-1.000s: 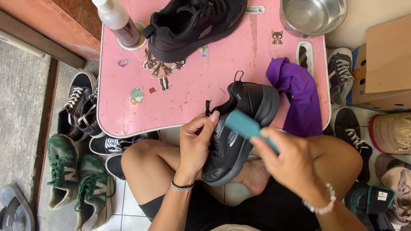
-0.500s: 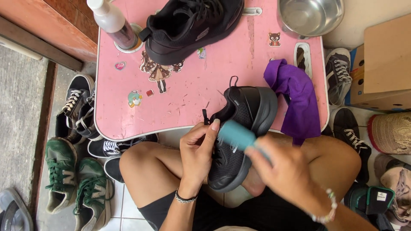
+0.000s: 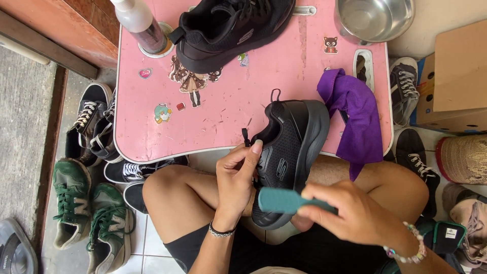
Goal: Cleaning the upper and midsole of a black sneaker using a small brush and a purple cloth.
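Down at the pink table's (image 3: 228, 111) near edge, the left hand (image 3: 236, 180) curls its fingers around the tongue side of a black sneaker (image 3: 286, 152) whose heel rests on the tabletop; just right, the right hand (image 3: 355, 213) grips a teal brush (image 3: 284, 200) against its toe.

Two black sneakers (image 3: 235, 31) (image 3: 285, 152) on the pink table (image 3: 223, 111) | one purple cloth (image 3: 355, 119) at its right edge | one bottle (image 3: 139, 23) at its far left corner | one steel bowl (image 3: 373, 19) at its far right corner | one teal brush (image 3: 286, 201) | two green sneakers (image 3: 71, 203) (image 3: 109, 228) on the floor
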